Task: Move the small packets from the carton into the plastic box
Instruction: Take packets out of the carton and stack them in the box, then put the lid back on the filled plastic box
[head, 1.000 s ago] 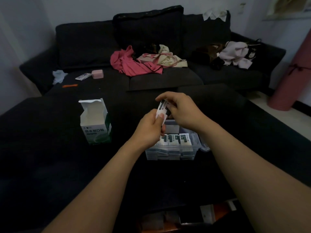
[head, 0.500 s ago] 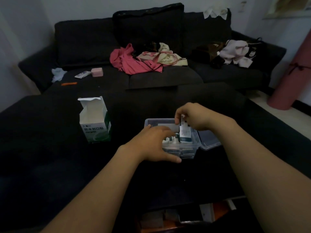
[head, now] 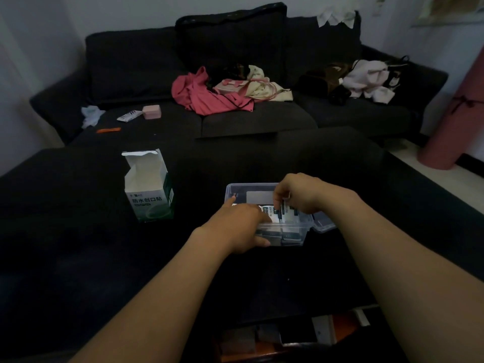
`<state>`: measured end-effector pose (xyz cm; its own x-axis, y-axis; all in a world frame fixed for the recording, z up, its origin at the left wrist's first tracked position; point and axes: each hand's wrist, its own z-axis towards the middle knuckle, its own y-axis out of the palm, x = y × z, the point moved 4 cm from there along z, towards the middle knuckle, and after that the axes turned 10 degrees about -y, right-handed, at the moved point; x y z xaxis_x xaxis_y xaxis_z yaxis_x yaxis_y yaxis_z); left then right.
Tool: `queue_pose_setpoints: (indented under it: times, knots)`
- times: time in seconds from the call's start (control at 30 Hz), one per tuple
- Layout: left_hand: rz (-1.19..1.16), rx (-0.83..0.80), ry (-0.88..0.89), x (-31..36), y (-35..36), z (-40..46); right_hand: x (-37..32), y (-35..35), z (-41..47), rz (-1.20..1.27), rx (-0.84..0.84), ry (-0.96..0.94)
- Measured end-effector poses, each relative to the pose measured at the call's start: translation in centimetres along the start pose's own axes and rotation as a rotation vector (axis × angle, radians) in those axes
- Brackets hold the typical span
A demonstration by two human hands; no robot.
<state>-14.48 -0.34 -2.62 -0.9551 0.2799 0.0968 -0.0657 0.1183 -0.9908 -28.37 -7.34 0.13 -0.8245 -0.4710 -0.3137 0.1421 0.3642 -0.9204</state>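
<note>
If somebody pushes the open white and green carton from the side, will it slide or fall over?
The carton would probably tip rather than slide: it stands upright, taller than wide, on a soft dark surface. It likely weighs little, being thin cardboard with its top flap open. Its walls may dent under a firm grip.

A dark sofa [head: 136, 64] holds pink clothing [head: 207, 96], a small pink box [head: 151, 111] and a cushion [head: 230, 40].

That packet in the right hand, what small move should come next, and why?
Probably push it down into the row and let go. The right hand pinches a packet already partly inside the plastic box, beside other packets, while the left hand steadies the box's near side.
</note>
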Motion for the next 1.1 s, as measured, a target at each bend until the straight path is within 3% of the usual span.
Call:
queue_pose_setpoints:
  times: [0.77, 0.83, 0.9, 1.0, 1.1]
  knots:
    - [-0.002, 0.015, 0.007, 0.0, 0.0, 0.0, -0.4, 0.4, 0.7, -0.034, -0.009, 0.038]
    - [-0.037, 0.016, 0.008, -0.1, -0.1, 0.1, -0.3, -0.5, 0.5, -0.026, 0.127, 0.0]
    - [-0.182, 0.086, -0.039, -0.3, -0.9, 0.0, 0.2, -2.0, -0.1, 0.026, 0.43, -0.043]
    - [-0.363, 0.353, -0.225, -1.5, -3.0, -0.4, 2.6, -3.4, -1.6, 0.169, 0.805, 0.074]
    - [-0.454, 0.457, -0.481, -4.0, -3.6, -0.7, 6.3, -2.1, -1.8, 0.266, 0.783, 0.341]
